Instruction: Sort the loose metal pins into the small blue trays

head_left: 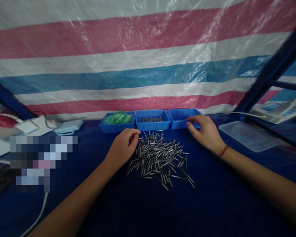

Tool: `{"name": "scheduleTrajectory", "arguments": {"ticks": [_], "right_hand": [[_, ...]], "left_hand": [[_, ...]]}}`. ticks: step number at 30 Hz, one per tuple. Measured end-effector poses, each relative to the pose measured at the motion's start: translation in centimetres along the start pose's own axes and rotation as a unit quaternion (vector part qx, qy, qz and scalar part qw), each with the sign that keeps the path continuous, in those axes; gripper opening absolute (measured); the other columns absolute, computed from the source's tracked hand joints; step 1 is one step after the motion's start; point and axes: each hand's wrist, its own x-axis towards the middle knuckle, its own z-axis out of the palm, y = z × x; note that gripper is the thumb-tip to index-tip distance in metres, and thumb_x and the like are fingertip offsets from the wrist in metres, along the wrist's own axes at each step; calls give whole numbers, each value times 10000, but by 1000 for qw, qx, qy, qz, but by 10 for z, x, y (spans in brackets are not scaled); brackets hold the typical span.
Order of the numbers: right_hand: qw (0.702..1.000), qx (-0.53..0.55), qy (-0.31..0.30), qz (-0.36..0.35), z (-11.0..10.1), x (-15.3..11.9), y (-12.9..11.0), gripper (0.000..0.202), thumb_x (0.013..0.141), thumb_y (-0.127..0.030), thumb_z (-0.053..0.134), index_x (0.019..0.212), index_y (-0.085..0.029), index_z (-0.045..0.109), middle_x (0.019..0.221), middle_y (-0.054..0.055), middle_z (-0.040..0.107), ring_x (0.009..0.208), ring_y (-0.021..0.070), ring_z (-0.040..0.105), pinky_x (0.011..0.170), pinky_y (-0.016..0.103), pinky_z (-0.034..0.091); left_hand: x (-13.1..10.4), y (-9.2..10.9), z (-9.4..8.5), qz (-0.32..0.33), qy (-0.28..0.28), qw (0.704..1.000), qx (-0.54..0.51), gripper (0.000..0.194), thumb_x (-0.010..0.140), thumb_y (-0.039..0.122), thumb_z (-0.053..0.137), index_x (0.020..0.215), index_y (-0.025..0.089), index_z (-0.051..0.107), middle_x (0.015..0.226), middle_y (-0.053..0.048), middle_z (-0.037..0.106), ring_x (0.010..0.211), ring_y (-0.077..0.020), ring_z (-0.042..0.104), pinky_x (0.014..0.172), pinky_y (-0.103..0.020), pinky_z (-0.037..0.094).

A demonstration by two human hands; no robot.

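A heap of metal blind rivets (160, 158) lies on the dark blue table in front of me. At its upper left edge is my left hand (124, 144), fingers curled and thumb close to the index finger; whatever they may grip is too small to make out. My right hand (204, 131) reaches over the front edge of the right blue bin (179, 123). Its thumb and index fingertip are nearly together, and anything between them cannot be made out. The middle blue bin (153, 125) holds more rivets, and the left blue bin (118, 128) holds green plastic bags (119, 117).
A translucent plastic lid (249, 135) lies to the right. At left are a light blue case (69, 127), white plugs (33, 125), a white cable (43, 205) and a blurred-out patch. Striped plastic sheeting (138, 79) hangs behind the bins, between blue frame posts (259, 77).
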Motion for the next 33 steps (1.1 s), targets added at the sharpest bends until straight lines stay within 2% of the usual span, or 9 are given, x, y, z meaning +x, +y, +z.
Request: {"name": "scheduleTrajectory", "arguments": {"ticks": [2,5,10,13,16,21,24,28,33], "right_hand": [[999,21,-13,-22,2,-4,-8,182,833,-265,503,891,-154,635,846,84,646,804,238,577,775,399,442],[996,57,-39,-49,5,-9,-19,169,836,-248,497,907,-162,624,872,79,643,829,233,574,785,403,443],[987,117,-67,-85,-1,-13,-37,144,838,-211,494,901,-169,616,884,68,654,839,214,578,794,398,440],[979,153,-91,-99,-9,-16,-53,136,845,-203,486,869,-181,618,865,52,657,816,196,576,770,379,440],[967,191,-125,-110,-17,-23,-73,139,858,-234,492,908,-183,611,889,51,655,829,188,574,766,365,439],[947,254,-153,-127,-25,-32,-95,153,883,-245,480,944,-166,597,897,59,644,832,172,571,763,345,438],[938,283,-153,-127,-25,-34,-99,163,897,-210,453,874,-162,607,815,41,628,769,148,561,733,321,434],[925,331,-158,-99,-25,-35,-100,125,874,-226,507,904,-168,614,822,32,636,768,138,567,731,309,441],[914,360,-174,-74,-21,-38,-100,138,885,-225,495,884,-184,626,822,17,640,769,122,569,732,293,440]], "left_hand": [[4,-15,1,2,-44,997,67,218,873,200,443,997,154,616,956,-64,611,857,-182,583,797,-333,457],[7,-28,4,5,-78,992,96,220,862,288,501,976,162,640,958,-72,605,882,-210,582,818,-363,455],[8,-29,7,27,-90,989,117,188,885,234,458,835,158,623,897,-63,599,857,-208,566,825,-368,439],[5,-19,4,32,-75,988,128,195,903,212,412,859,143,590,873,-71,602,850,-218,559,812,-385,430],[-1,3,1,52,-57,992,104,192,925,222,380,907,154,559,881,-50,602,850,-187,562,802,-341,432],[-17,45,2,124,-54,988,-71,110,898,201,468,916,190,576,880,-9,608,837,-133,577,771,-258,441],[-23,58,5,100,-35,986,-125,79,870,183,516,896,190,589,846,5,612,777,-113,580,723,-229,444],[-28,60,10,22,-14,980,-197,97,835,185,555,924,192,591,817,13,627,709,-108,579,658,-225,450],[-30,60,16,-39,-31,958,-282,103,821,225,571,916,196,601,816,10,641,736,-120,601,663,-234,465]]}}
